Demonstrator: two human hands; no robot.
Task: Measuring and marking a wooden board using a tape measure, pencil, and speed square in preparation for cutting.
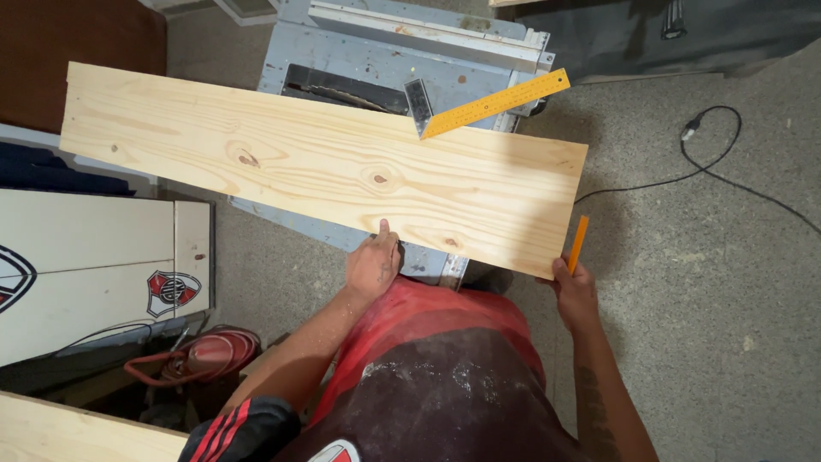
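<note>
Currently, my left hand (pixel 373 263) rests against the near edge of the pine board (pixel 325 167), thumb laid up on the top face and the remaining fingers curled under the edge, so I read it as gripping the board. My right hand (pixel 575 291) is closed around an orange pencil (pixel 579 244), which stands up from the fist and points toward the far side; the hand sits just beside the board's near right corner. The board lies flat across a grey table saw (pixel 376 68), running from far left to near right and overhanging the saw on both ends. At the far edge of the board, a try square with an orange blade (pixel 496 103) lies partly on the board and partly on the saw top. To the right, a black cable (pixel 710 171) loops over the concrete floor (pixel 710 299). To the left, a white panel (pixel 94 265) lies low, with a red bag (pixel 205 355) near it.
</note>
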